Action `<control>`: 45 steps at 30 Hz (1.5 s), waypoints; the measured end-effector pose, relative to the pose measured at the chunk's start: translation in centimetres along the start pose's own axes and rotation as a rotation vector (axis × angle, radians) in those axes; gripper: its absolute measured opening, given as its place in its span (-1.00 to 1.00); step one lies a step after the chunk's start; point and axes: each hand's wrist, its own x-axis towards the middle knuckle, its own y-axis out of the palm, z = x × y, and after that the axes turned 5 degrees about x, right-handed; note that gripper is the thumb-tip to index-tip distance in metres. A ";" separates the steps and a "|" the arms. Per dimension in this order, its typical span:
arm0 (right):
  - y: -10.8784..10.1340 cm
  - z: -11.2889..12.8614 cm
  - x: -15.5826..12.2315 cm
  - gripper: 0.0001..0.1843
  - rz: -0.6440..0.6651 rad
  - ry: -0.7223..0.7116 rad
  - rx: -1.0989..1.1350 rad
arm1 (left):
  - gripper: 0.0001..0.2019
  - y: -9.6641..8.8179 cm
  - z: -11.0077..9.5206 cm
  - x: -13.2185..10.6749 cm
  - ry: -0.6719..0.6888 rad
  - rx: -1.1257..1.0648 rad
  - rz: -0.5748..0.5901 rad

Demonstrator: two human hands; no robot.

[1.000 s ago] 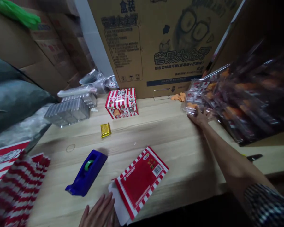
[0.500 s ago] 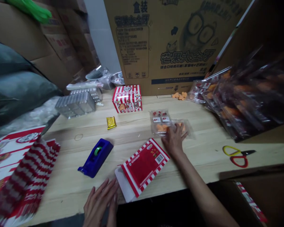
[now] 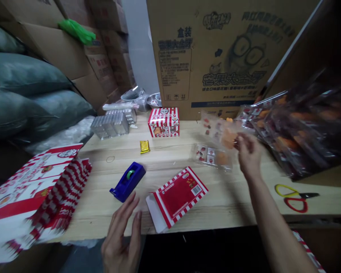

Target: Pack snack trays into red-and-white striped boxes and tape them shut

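Observation:
My right hand point(image 3: 248, 153) pinches the edge of a clear plastic pack point(image 3: 220, 131) with an orange piece and small red items inside, held above the table and blurred by motion. Below it a second clear pack point(image 3: 211, 156) lies flat on the wood. My left hand point(image 3: 122, 235) hovers at the table's front edge, fingers apart, holding nothing. Just right of it lies a flattened red-and-white striped box point(image 3: 179, 197), its white flap towards me. A blue tape dispenser point(image 3: 127, 182) with green tape sits beyond my left fingertips.
An assembled striped box point(image 3: 164, 122) and a gold packet point(image 3: 144, 146) stand mid-table. Flat striped boxes point(image 3: 42, 182) are stacked at left, silver trays point(image 3: 110, 124) behind. More filled packs point(image 3: 298, 125) pile up at right, near scissors point(image 3: 297, 197). A large carton point(image 3: 216, 57) walls the back.
My right hand has lifted one clear pack off the table and moved right with it. My left hand's fingers have spread. The camera view has shifted.

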 end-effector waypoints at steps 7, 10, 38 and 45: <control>-4.3 7.3 -8.7 -0.65 0.222 0.710 0.749 | -0.06 1.5 -3.0 3.6 -0.288 -0.443 0.079; -2.9 8.7 -13.1 -0.60 0.517 0.915 0.745 | -0.16 0.5 -1.9 3.8 -0.476 -0.725 0.397; 6.6 3.8 -15.8 0.43 1.539 -0.444 -0.293 | -0.35 -9.5 7.7 -4.2 -1.220 -0.752 0.210; 5.6 4.4 -17.3 0.35 1.552 -0.462 -0.392 | -0.39 -6.4 8.0 -3.7 -1.132 -0.747 -0.013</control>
